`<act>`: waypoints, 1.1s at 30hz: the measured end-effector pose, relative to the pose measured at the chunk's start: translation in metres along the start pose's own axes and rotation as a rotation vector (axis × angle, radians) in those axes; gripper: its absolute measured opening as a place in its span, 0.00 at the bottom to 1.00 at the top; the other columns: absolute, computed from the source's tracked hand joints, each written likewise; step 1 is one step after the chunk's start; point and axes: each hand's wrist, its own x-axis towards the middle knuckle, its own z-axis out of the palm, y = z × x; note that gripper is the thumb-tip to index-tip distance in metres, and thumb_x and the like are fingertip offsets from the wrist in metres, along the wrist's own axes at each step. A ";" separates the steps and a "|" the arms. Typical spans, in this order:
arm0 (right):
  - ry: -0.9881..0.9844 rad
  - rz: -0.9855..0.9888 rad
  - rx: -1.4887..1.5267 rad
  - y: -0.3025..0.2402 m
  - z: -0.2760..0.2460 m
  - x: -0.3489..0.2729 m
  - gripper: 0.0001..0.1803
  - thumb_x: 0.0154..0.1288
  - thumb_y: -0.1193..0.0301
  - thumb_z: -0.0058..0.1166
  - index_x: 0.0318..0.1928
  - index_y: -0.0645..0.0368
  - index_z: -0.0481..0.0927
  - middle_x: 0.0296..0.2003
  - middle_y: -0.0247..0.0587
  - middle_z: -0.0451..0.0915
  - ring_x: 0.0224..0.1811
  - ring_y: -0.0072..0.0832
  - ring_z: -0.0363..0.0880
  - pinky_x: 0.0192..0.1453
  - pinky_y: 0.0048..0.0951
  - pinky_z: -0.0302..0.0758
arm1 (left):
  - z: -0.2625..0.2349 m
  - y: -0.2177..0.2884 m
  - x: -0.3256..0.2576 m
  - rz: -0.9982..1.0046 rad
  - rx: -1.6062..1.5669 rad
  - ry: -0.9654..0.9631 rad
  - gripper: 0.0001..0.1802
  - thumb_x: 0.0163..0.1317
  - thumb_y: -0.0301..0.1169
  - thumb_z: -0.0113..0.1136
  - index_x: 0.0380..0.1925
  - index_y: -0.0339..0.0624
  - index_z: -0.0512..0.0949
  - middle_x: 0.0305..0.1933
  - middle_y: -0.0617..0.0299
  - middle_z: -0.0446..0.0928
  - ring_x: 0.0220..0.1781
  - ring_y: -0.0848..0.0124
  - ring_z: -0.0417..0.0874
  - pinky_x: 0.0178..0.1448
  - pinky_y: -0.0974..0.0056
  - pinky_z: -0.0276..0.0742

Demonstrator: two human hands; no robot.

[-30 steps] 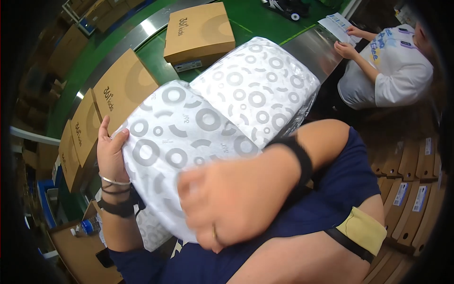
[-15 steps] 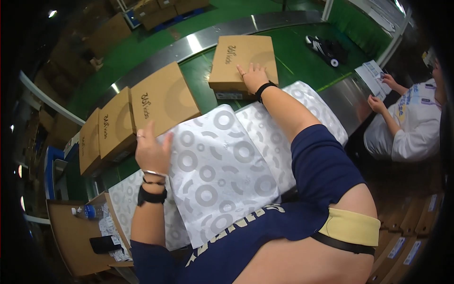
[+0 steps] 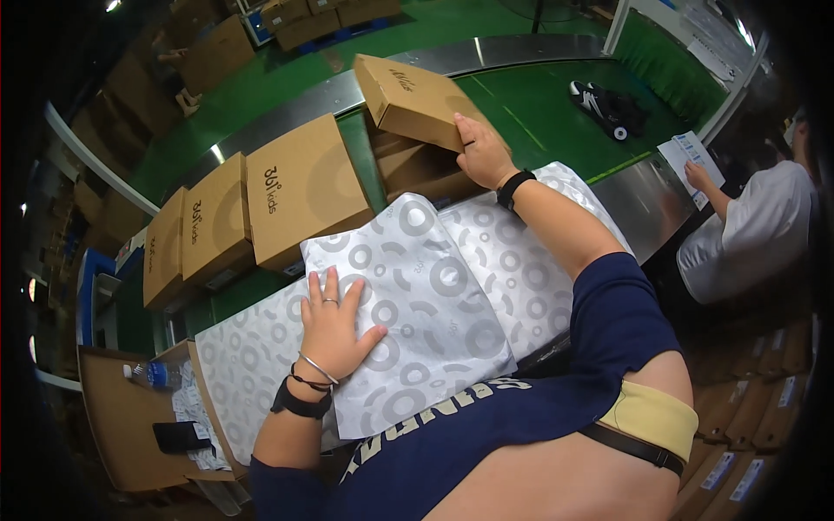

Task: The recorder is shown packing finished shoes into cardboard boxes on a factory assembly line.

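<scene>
My right hand (image 3: 486, 154) grips the near right edge of a brown cardboard shoebox lid (image 3: 413, 95). The lid is tilted up, and part of the shoebox (image 3: 426, 169) shows beneath it; I cannot tell what is inside. My left hand (image 3: 334, 323) lies with fingers spread on a stack of white wrapping paper (image 3: 417, 321) printed with grey rings. More of this patterned paper (image 3: 521, 260) lies to the right, below my right forearm, and another sheet (image 3: 252, 373) extends to the left.
Three closed shoeboxes (image 3: 304, 191) stand in a row on the green conveyor belt. Black-and-white shoes (image 3: 599, 108) lie at the far right of it. An open carton (image 3: 122, 425) at left holds a bottle (image 3: 155, 375) and a black phone-like object (image 3: 178, 437). A co-worker (image 3: 747, 226) holds papers at right.
My right hand has gone from resting on the closed shoebox to gripping its lid, now raised and tilted. My left hand has moved down and right from the boxes onto the wrapping paper.
</scene>
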 end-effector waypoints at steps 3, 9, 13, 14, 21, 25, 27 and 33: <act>0.290 0.456 0.415 -0.004 -0.003 0.005 0.28 0.50 0.76 0.44 0.56 0.67 0.61 0.42 0.54 0.73 0.45 0.42 0.72 0.53 0.35 0.66 | 0.002 0.001 -0.001 -0.019 -0.005 0.001 0.37 0.47 0.46 0.61 0.56 0.43 0.64 0.65 0.37 0.49 0.67 0.40 0.43 0.65 0.45 0.44; 0.735 1.557 1.238 0.029 -0.037 -0.025 0.17 0.58 0.69 0.37 0.44 0.66 0.70 0.33 0.45 0.77 0.38 0.37 0.75 0.43 0.34 0.71 | 0.012 -0.007 0.001 0.053 -0.144 0.096 0.33 0.46 0.38 0.63 0.54 0.43 0.67 0.64 0.39 0.52 0.67 0.43 0.46 0.67 0.52 0.47; 0.097 1.494 1.166 0.004 -0.064 -0.047 0.34 0.59 0.63 0.47 0.59 0.69 0.51 0.27 0.43 0.76 0.25 0.33 0.75 0.32 0.31 0.74 | 0.021 -0.025 -0.006 0.056 -0.295 0.330 0.27 0.45 0.30 0.61 0.49 0.40 0.71 0.62 0.41 0.56 0.65 0.48 0.54 0.66 0.54 0.50; -0.138 1.440 0.925 -0.012 -0.081 -0.050 0.43 0.58 0.60 0.51 0.63 0.70 0.42 0.26 0.42 0.75 0.21 0.31 0.74 0.28 0.29 0.75 | 0.022 -0.023 -0.011 0.059 -0.301 0.319 0.27 0.45 0.30 0.61 0.49 0.40 0.71 0.62 0.41 0.56 0.65 0.48 0.54 0.66 0.54 0.50; -1.007 0.672 1.370 -0.147 -0.152 -0.108 0.56 0.49 0.56 0.61 0.65 0.66 0.35 0.50 0.53 0.68 0.51 0.33 0.70 0.55 0.29 0.66 | 0.036 0.001 -0.047 -0.214 -1.263 0.083 0.51 0.43 0.33 0.64 0.63 0.38 0.44 0.63 0.45 0.52 0.63 0.58 0.58 0.65 0.59 0.53; -0.892 0.891 1.438 -0.158 -0.164 -0.076 0.53 0.45 0.64 0.62 0.65 0.62 0.41 0.59 0.50 0.58 0.62 0.32 0.56 0.65 0.29 0.53 | 0.026 -0.004 -0.019 -0.142 -1.430 0.147 0.50 0.44 0.33 0.62 0.63 0.40 0.42 0.60 0.48 0.56 0.61 0.61 0.60 0.63 0.61 0.56; -0.736 0.857 1.457 -0.128 -0.144 -0.072 0.49 0.44 0.68 0.62 0.64 0.61 0.47 0.56 0.44 0.63 0.59 0.30 0.61 0.62 0.28 0.56 | 0.002 0.000 0.023 -0.021 -1.557 0.111 0.47 0.47 0.31 0.59 0.63 0.41 0.42 0.59 0.47 0.58 0.59 0.59 0.64 0.61 0.59 0.61; -0.736 1.003 1.592 -0.064 -0.070 0.058 0.22 0.56 0.68 0.53 0.50 0.66 0.69 0.43 0.39 0.76 0.42 0.25 0.76 0.45 0.24 0.72 | 0.021 -0.171 0.222 0.146 -1.520 0.053 0.32 0.61 0.47 0.42 0.58 0.34 0.58 0.50 0.45 0.70 0.49 0.56 0.75 0.55 0.55 0.71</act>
